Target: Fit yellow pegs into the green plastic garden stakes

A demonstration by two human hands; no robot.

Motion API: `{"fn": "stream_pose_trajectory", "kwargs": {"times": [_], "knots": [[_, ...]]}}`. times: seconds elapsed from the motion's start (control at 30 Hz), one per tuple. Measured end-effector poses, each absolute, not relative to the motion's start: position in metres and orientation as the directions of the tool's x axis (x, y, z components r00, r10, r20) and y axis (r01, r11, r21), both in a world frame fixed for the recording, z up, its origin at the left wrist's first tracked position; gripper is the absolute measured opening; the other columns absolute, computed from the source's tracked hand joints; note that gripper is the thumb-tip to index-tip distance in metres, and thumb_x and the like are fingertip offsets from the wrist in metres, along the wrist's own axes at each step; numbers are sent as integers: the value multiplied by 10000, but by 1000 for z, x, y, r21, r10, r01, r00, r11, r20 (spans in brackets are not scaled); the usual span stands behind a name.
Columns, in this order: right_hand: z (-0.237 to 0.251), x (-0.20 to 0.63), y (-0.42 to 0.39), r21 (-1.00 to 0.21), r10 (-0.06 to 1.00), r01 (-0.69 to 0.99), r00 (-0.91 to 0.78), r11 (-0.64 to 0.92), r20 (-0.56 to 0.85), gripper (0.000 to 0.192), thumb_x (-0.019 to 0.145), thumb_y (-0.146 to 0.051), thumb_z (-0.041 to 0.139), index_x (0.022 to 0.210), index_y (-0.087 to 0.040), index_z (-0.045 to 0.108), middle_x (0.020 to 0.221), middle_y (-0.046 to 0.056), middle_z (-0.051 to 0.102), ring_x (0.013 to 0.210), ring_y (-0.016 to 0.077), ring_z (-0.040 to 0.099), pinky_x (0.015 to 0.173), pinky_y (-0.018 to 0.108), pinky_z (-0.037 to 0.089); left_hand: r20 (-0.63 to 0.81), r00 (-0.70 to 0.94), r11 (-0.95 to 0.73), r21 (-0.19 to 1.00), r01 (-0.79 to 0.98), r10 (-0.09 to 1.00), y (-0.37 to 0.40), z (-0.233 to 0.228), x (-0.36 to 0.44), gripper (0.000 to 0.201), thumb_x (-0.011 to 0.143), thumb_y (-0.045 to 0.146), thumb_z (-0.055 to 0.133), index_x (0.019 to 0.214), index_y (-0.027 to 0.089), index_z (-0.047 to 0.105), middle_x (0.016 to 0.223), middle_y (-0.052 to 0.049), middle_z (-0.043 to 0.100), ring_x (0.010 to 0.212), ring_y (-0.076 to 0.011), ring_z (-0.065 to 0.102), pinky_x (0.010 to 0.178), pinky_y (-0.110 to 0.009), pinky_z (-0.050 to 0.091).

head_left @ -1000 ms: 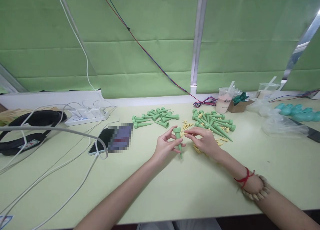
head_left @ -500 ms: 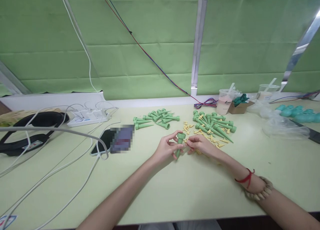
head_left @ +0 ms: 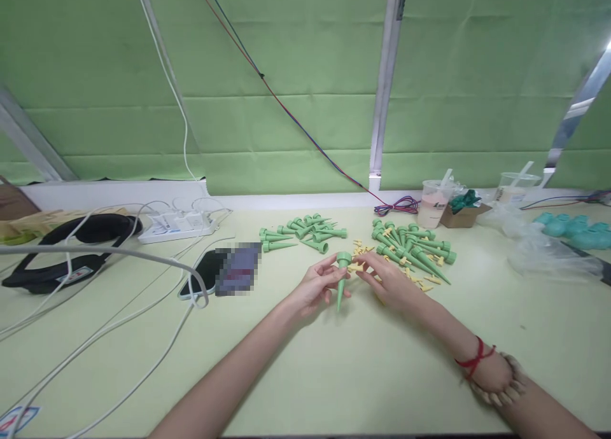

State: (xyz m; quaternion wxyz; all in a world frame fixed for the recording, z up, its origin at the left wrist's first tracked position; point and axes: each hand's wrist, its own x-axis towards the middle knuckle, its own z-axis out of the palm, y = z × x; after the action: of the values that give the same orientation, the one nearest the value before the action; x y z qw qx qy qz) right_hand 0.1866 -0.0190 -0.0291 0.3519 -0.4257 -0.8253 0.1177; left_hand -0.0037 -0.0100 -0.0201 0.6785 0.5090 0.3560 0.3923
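Observation:
My left hand [head_left: 315,289] holds a green plastic cone spike [head_left: 341,280] upright, wide end up, its tip down near the table. My right hand [head_left: 391,283] pinches a small yellow plastic piece [head_left: 356,268] against the spike's wide top. Behind my hands lie two heaps of the same green spikes, one at the left [head_left: 300,230] and one at the right [head_left: 415,248]. Loose yellow pieces [head_left: 365,247] are scattered between and under the right heap.
A phone [head_left: 205,270] lies left of my hands, with white cables [head_left: 119,299], a power strip [head_left: 174,226] and a black strap [head_left: 71,242] further left. Drink cups [head_left: 433,203], a small cardboard box [head_left: 461,215], clear bags [head_left: 539,251] and teal items [head_left: 577,229] stand at the back right.
The spike was turned in my left hand from leaning to upright. My right hand brought a yellow piece up to its top. The camera tilted down slightly.

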Motion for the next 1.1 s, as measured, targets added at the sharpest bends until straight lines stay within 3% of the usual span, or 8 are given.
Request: {"fn": "stream_pose_trajectory", "kwargs": {"times": [0.17,0.33,0.47,0.6,0.7,0.8,0.93,1.1], "knots": [[-29,197,-12,-170,649,663,-591,729,479,182,907,-269,392,957,-204,555,955,76,578,856,187,567,676,301,472,-157,520,243,964,-103,840,-11,-15,-5,700,704,268,689,1327,150,392,876,-106,630,534,-132,650,257,-104,290],[-27,194,-15,-108,625,673,-600,732,499,365,939,-364,264,834,-170,554,789,73,570,752,185,543,632,299,431,-142,526,231,967,-108,838,-13,-17,-4,720,694,280,698,1330,168,380,914,-110,624,583,-161,667,277,-110,324],[-29,181,-23,-442,760,626,-447,642,471,471,934,-414,222,604,-181,464,616,26,505,599,143,482,584,272,376,20,540,45,993,-107,842,-15,-21,-1,617,689,313,691,1251,217,455,853,-47,572,664,-219,679,293,-131,387],[-35,165,-25,-907,926,281,-303,312,225,540,867,-589,244,501,-200,319,450,-42,324,433,96,356,463,237,331,151,462,-109,987,-115,874,-16,-23,2,520,666,301,703,1145,213,522,770,11,494,646,-213,671,314,-163,448],[-35,162,-23,-976,929,153,-358,153,89,568,822,-663,228,496,-205,309,445,-53,301,388,82,307,404,232,310,156,412,-118,986,-116,898,-16,-22,3,543,646,295,719,1147,198,533,759,14,486,601,-186,659,303,-168,438],[-29,169,-25,-879,937,355,-258,318,235,505,848,-588,324,596,-178,477,508,-29,413,450,96,393,460,235,359,65,373,-6,988,-156,926,-14,-22,3,677,645,301,726,1253,181,453,751,0,528,595,-186,661,279,-152,378],[-26,179,-27,-726,871,481,-279,491,404,339,837,-476,477,1032,-203,526,808,29,582,653,135,546,552,244,439,-50,332,126,969,-211,942,-11,-22,1,841,643,287,738,1346,104,315,781,-52,614,537,-151,646,283,-144,336],[-37,185,-22,-508,748,568,-347,648,566,241,856,-396,493,938,-196,598,844,46,593,638,125,548,596,250,446,-102,366,181,965,-188,925,-11,-24,-1,819,632,295,746,1322,87,359,781,-59,620,519,-132,632,309,-150,365]]}}
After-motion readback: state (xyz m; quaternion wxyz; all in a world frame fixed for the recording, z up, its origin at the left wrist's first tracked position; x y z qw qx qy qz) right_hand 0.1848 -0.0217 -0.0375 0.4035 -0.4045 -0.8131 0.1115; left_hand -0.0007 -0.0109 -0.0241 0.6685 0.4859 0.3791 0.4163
